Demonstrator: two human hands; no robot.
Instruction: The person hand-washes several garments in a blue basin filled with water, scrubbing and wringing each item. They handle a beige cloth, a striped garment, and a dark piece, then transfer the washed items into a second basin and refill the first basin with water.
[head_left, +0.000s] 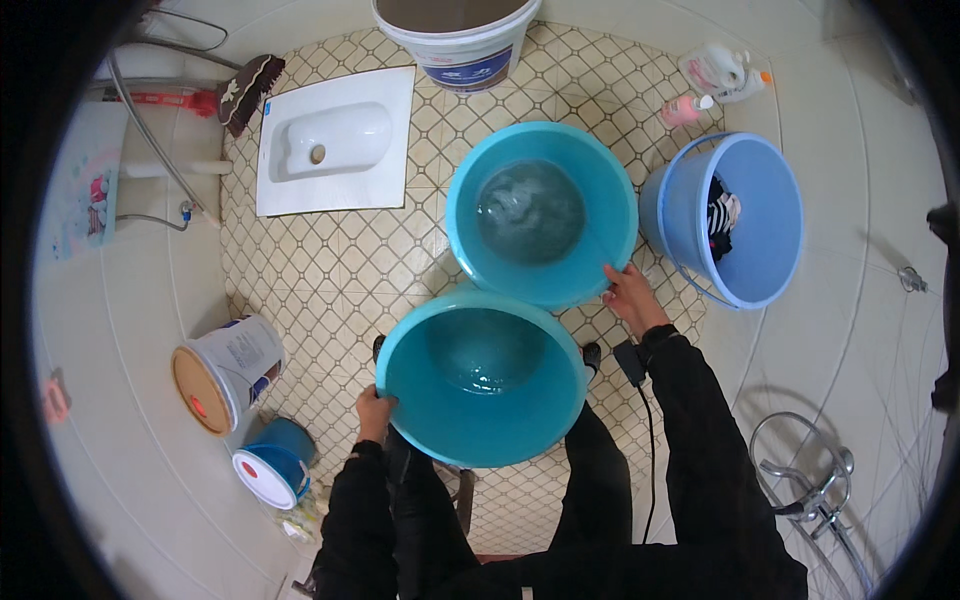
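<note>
Two turquoise plastic basins stand in front of me, their rims meeting. The nearer basin (430, 410) tilts between my knees and holds some clear water. My left hand (375, 414) grips its left rim, fingers closed over the edge. In the farther basin (610, 200) there is cloudy, greyish water. My right hand (632, 298) is closed on that basin's near right rim. Beside it, on the right, a blue bucket (765, 240) leans with a few dark and striped clothes (720, 215) inside.
A white squat toilet (390, 185) lies at the far left. A large white tub (465, 60) stands at the back. Detergent bottles (715, 72) and a pink bottle (686, 109) are back right. Lidded buckets (230, 370) sit at left; a shower tap (825, 490) is on the right wall.
</note>
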